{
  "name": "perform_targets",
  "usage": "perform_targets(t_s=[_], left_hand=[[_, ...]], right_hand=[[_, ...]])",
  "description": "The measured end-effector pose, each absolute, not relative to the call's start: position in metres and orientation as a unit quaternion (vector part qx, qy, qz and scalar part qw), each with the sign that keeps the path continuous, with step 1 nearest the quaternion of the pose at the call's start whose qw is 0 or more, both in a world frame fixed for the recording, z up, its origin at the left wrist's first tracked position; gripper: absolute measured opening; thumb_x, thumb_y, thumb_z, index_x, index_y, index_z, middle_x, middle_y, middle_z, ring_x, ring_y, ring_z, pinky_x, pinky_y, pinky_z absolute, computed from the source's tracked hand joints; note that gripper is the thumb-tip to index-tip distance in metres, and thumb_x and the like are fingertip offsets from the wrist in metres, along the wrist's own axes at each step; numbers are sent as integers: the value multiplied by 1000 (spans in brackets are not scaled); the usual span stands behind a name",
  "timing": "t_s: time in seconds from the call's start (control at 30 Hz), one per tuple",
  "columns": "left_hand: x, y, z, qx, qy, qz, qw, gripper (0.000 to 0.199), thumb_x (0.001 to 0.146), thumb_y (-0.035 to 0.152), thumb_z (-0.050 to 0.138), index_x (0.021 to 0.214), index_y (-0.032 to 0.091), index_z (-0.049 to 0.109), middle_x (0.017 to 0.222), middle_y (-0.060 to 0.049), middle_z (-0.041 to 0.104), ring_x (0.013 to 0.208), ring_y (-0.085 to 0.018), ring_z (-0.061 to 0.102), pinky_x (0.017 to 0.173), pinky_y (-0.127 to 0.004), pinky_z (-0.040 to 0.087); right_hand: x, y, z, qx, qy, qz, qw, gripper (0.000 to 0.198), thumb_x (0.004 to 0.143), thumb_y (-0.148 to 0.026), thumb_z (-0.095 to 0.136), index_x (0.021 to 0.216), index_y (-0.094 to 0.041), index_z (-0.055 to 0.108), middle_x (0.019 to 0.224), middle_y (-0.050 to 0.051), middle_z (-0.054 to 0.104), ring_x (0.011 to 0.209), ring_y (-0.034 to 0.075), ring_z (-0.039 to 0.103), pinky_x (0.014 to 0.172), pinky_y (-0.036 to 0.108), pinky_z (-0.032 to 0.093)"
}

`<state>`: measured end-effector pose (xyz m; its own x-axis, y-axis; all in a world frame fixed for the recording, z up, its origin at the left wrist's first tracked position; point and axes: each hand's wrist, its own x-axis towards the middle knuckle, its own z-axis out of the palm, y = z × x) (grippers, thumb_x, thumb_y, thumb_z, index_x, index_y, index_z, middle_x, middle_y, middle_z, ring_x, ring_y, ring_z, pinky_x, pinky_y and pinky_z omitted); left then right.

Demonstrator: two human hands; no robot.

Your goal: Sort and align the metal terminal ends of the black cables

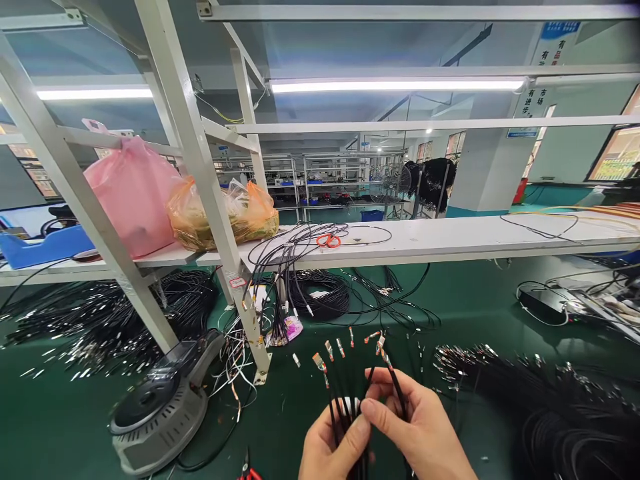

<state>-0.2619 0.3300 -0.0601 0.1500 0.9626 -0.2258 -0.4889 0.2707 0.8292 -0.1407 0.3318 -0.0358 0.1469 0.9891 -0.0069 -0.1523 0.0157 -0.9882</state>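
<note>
Low in the view, my left hand [336,440] is closed around several black cables [340,408], whose ends fan upward. Small connectors with orange-and-silver tips [320,362] sit on those ends. A small white piece [351,404] shows among the cables at my left fingers. Close beside it, my right hand [407,417] pinches a black cable between thumb and fingers, and another cable passes by its fingers with a connector [381,345] at the top. My two thumbs nearly meet. The lower lengths of the cables are partly hidden by my hands.
Black cable bundles lie right [565,407] and left [115,313] on the green table [280,427]. A grey round-based device [160,413] stands left; red-handled pliers [249,470] lie near the front. Orange-handled scissors [329,240] and loose cables rest on the white shelf [425,235].
</note>
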Motion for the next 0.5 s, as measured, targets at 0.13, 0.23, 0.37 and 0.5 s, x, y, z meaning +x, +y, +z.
perform_targets(t_s=[0.13, 0.23, 0.37, 0.5], left_hand=[[-263, 332, -63, 314, 389, 524, 689, 43, 48, 40, 90, 74, 12, 71, 62, -2, 64, 54, -8, 52, 53, -17, 41], [-264, 333, -61, 277, 412, 532, 686, 48, 46, 44, 89, 77, 12, 73, 55, 0, 58, 46, -6, 47, 46, -17, 38], [-265, 330, -54, 266, 413, 538, 685, 49, 47, 43, 90, 79, 9, 74, 56, -1, 58, 49, -8, 52, 46, -18, 42], [-264, 327, -50, 271, 399, 510, 712, 50, 43, 43, 91, 78, 10, 75, 55, -3, 61, 45, -9, 53, 42, -18, 42]], right_hand=[[-138, 330, -34, -535, -460, 455, 543, 39, 68, -38, 71, 98, -14, 68, 71, 1, 63, 56, 13, 46, 56, 28, 39], [-129, 326, -31, -569, -452, 441, 527, 42, 71, -37, 66, 107, -16, 63, 77, 1, 61, 63, 15, 50, 61, 28, 41], [-117, 321, -27, -522, -377, 525, 556, 23, 76, -33, 60, 94, -19, 63, 56, -6, 46, 54, 12, 41, 53, 23, 34], [-119, 322, -19, -441, -344, 612, 559, 24, 81, -42, 62, 89, -19, 62, 52, -5, 48, 48, 9, 39, 46, 20, 27]])
